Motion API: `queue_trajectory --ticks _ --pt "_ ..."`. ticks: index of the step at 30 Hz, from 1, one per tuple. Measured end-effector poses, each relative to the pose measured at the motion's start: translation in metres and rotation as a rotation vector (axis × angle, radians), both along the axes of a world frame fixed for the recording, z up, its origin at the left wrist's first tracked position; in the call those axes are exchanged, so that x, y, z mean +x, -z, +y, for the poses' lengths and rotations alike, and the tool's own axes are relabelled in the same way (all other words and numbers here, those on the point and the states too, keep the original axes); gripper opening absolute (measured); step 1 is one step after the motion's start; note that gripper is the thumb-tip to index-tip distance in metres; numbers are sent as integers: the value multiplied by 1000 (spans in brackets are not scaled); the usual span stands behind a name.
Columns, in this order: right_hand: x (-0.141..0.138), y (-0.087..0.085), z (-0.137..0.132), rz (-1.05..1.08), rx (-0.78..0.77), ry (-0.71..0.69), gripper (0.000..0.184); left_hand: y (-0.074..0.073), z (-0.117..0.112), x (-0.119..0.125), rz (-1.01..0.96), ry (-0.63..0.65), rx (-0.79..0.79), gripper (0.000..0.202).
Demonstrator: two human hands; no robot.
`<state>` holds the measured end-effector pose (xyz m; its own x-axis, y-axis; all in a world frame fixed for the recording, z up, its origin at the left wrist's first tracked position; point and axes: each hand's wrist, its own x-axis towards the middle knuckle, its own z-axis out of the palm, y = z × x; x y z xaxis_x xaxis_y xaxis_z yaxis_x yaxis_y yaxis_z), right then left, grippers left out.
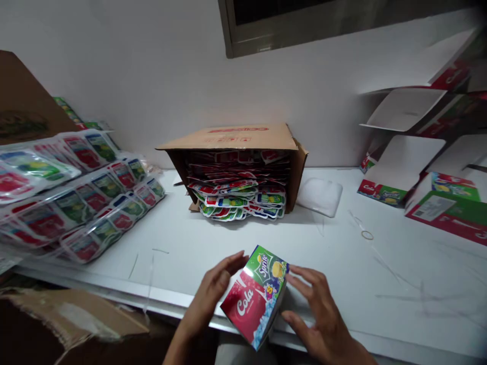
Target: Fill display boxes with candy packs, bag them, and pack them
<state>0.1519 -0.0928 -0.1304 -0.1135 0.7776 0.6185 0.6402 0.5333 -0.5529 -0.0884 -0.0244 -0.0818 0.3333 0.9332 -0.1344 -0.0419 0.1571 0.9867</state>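
White table point(335, 274) meets pale wall point(133, 66); both hands point(321, 317), loosely spread, flank a Cola box point(253, 299).

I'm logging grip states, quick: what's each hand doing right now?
Left hand: loosely curved beside the red-and-green rectangular cardboard box; whether it grips cannot be told.
Right hand: open, fingers spread at the box's right side.

The printed carton point(253, 299) is split between glossy red with white "Cola" lettering and green with a yellow fruit picture, pale-blue ice patterning running along one edge. The cardboard box point(228, 137) is plain brown with red print; the packets point(230, 201) inside mix red and green within white borders. Red and green panels alternate along the bagged strips point(95, 200). The counter point(228, 243) is white.
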Motion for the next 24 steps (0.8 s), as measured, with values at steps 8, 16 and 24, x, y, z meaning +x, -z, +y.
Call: queue_trajectory --ticks 8,16,24 --pt "5 10 5 306 -261 87 47 17 14 50 -65 112 -76 48" --pt "35 9 3 357 -201 216 38 -10 85 85 22 547 -20 52" --pt "156 14 151 4 -330 518 38 -19 74 87 214 527 -64 55"
